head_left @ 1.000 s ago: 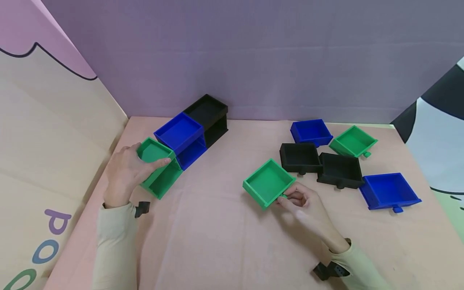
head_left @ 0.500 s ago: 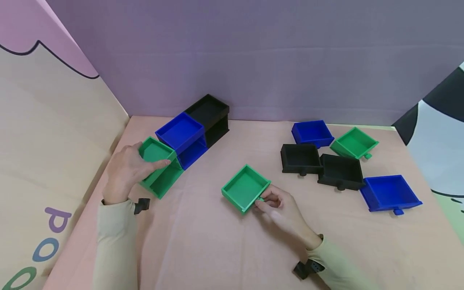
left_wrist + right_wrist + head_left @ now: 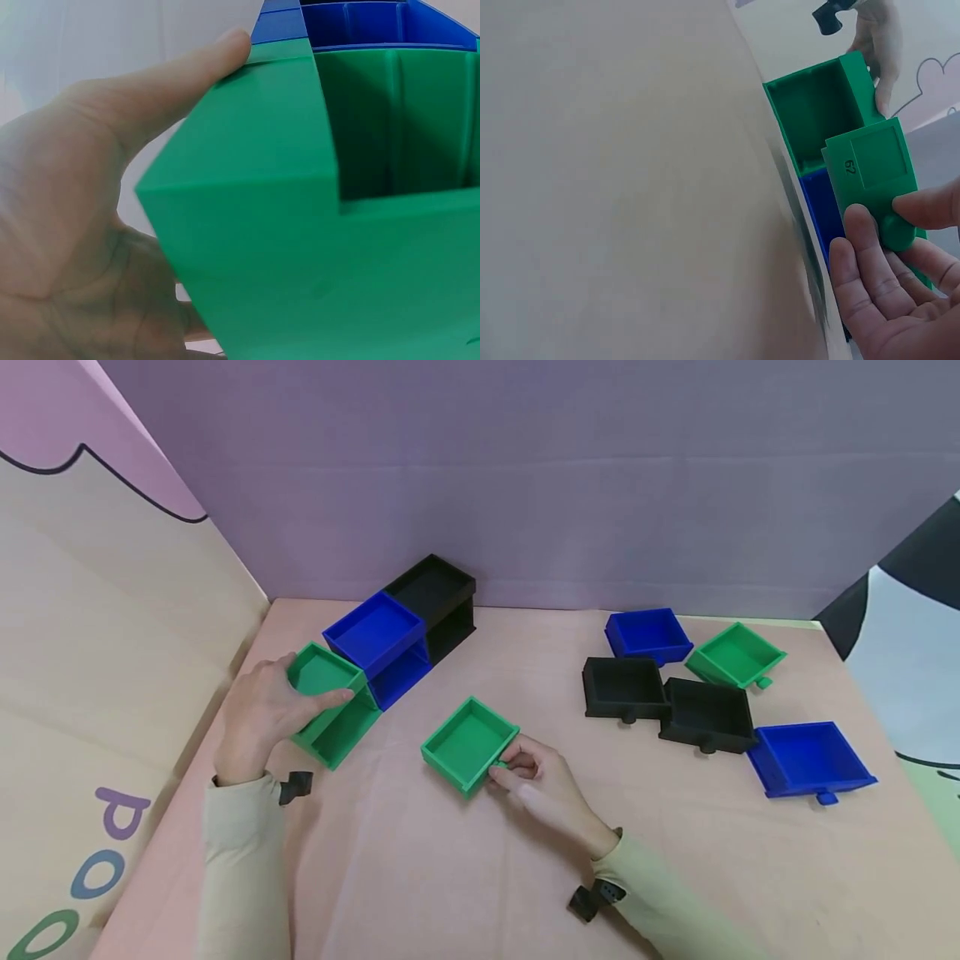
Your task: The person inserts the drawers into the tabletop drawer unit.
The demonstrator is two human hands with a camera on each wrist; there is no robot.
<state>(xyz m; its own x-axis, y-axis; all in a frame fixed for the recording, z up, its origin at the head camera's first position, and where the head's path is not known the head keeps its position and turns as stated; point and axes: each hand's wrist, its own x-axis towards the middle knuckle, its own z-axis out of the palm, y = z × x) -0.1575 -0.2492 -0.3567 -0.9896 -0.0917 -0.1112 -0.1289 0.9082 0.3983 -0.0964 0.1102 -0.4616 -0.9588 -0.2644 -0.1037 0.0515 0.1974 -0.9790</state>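
Note:
My left hand point(image 3: 266, 718) holds the green drawer case point(image 3: 347, 733) at the near end of a joined row, thumb on its upper front edge and fingers on the far side. Its open front faces right. The left wrist view shows the thumb point(image 3: 187, 82) along the case's top edge. In the middle of the table my right hand point(image 3: 551, 789) pinches a green drawer point(image 3: 467, 745) by its round knob point(image 3: 897, 232). The drawer is level, with its back toward the case. In the right wrist view, its front bears a small dark number.
A blue case point(image 3: 375, 631) and a black case point(image 3: 431, 587) continue the row toward the back wall. At right lie loose drawers: two black point(image 3: 622, 687), two blue point(image 3: 813, 760) and one green point(image 3: 737, 653). A printed cloth wall point(image 3: 112, 635) rises at left.
My right hand has carried the green drawer leftward across the table, closer to the green case. The left hand has stayed on the case, and the other drawers lie as before.

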